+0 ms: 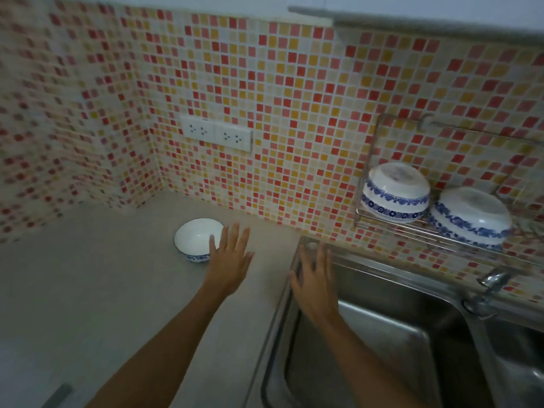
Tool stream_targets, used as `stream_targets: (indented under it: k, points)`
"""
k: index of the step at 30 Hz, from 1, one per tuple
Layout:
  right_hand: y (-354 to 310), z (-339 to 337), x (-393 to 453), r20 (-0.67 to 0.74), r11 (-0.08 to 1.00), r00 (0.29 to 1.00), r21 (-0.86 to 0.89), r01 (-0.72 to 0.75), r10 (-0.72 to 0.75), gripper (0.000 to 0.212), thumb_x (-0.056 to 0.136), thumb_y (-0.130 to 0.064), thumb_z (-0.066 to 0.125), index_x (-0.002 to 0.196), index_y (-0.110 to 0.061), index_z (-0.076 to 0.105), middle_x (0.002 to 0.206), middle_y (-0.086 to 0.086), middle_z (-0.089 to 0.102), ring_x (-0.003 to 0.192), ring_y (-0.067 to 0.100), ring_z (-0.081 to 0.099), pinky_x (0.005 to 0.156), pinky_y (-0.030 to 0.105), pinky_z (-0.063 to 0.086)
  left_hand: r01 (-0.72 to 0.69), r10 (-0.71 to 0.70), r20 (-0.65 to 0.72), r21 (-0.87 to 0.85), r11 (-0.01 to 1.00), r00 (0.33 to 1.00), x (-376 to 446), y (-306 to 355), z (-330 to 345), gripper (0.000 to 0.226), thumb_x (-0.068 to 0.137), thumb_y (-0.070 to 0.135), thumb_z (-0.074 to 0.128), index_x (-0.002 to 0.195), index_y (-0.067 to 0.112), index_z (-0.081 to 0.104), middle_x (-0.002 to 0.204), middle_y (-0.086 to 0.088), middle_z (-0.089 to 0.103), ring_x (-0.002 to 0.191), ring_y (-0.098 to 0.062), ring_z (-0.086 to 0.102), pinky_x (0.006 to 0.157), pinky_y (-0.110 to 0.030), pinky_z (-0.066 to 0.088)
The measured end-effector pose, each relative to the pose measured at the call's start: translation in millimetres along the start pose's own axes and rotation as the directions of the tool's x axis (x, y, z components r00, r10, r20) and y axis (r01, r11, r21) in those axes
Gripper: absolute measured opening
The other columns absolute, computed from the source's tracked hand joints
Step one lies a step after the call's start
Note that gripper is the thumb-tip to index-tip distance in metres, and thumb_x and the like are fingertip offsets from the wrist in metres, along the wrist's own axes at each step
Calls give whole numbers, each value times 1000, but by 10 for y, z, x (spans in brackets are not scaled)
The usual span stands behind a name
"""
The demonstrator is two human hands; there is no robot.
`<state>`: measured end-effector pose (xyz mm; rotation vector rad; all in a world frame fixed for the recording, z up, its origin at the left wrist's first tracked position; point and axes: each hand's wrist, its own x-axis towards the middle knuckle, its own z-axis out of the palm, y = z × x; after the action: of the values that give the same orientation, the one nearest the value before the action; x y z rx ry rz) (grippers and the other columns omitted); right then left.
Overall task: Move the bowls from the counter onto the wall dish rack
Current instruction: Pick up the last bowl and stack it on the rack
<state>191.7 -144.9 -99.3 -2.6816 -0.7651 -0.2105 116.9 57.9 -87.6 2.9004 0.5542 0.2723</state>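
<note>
A white bowl (196,238) with a blue pattern stands upright on the grey counter (88,275), near the tiled wall. My left hand (231,260) is open with fingers spread, its thumb at the bowl's right rim. My right hand (313,282) hovers open over the left edge of the sink, holding nothing. On the wire wall dish rack (382,222) at the right, two blue-and-white bowls lie upside down: one at the left (396,191), one at the right (471,219).
A steel sink (382,334) fills the lower right, with a tap (488,285) behind it. A double wall socket (216,136) sits on the mosaic tiles above the counter. A shelf edge (441,23) runs along the top right.
</note>
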Motion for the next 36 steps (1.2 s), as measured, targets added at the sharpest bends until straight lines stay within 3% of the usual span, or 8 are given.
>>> stream_targets:
  k: [2, 8, 16, 22, 24, 29, 33, 36]
  points:
    - [-337, 198, 104, 90, 995, 995, 81, -51, 43, 60, 95, -43, 46, 149, -21, 29, 159, 18, 16, 146, 35, 14, 117, 48, 24, 109, -109, 37, -21, 994, 993, 14, -403, -14, 70, 93, 53, 6, 147, 15, 30, 155, -18, 25, 142, -40, 25, 109, -64, 23]
    - [-1180, 719, 488, 331, 902, 924, 312, -298, 191, 62, 93, -47, 49, 146, -22, 31, 145, 10, 43, 131, 30, 42, 105, 42, 40, 394, -397, 50, -284, 874, 916, 151, -1303, 42, 61, 99, 43, 34, 149, 13, 19, 159, -17, 8, 146, -35, 6, 116, -51, 12]
    - [-1877, 1183, 1004, 607, 709, 737, 376, -596, 297, 73, 89, -55, 52, 145, -14, 29, 141, 18, 47, 126, 37, 47, 100, 41, 42, 572, -504, 290, -554, 605, 814, 516, -1892, 307, 64, 96, 25, 48, 148, 2, 18, 153, -22, 25, 141, -35, 27, 112, -41, 25]
    - [-1884, 1708, 1142, 665, 574, 657, 399, -715, 356, 65, 65, -59, 45, 113, -16, 54, 110, 16, 67, 93, 37, 67, 84, 49, 56, 606, -508, 372, -662, 442, 777, 691, -1956, 536, 40, 90, 4, 44, 130, -2, 46, 131, -22, 55, 116, -39, 54, 91, -33, 43]
    - [-1923, 1708, 1138, 658, 556, 656, 409, -724, 370, 48, 68, -51, 43, 100, -17, 53, 98, 16, 70, 82, 36, 69, 80, 47, 57, 624, -547, 382, -688, 370, 745, 714, -1930, 571, 40, 88, 1, 40, 127, -1, 45, 129, -23, 55, 113, -39, 55, 94, -40, 47]
    - [-2010, 1569, 1095, 695, 441, 631, 473, -762, 344, 29, 91, -21, 41, 111, -3, 53, 84, 18, 72, 56, 24, 66, 51, 24, 49, 627, -560, 398, -717, 304, 727, 700, -1838, 567, 40, 87, 3, 40, 126, 2, 47, 129, -21, 56, 115, -37, 54, 98, -45, 46]
    - [-1875, 1462, 972, 687, 410, 643, 508, -758, 338, 33, 89, -19, 41, 112, -2, 55, 83, 17, 72, 62, 28, 70, 59, 31, 56, 605, -526, 414, -752, 263, 743, 586, -1675, 471, 37, 87, 5, 42, 124, 5, 48, 126, -18, 57, 112, -35, 55, 95, -44, 47]
    - [-1710, 1191, 874, 639, 390, 687, 568, -725, 348, 31, 88, -18, 40, 112, -4, 55, 91, 18, 72, 67, 28, 72, 68, 38, 60, 539, -465, 433, -834, 118, 772, 534, -1426, 322, 38, 88, 9, 50, 126, 11, 44, 125, -12, 55, 112, -31, 55, 97, -46, 47]
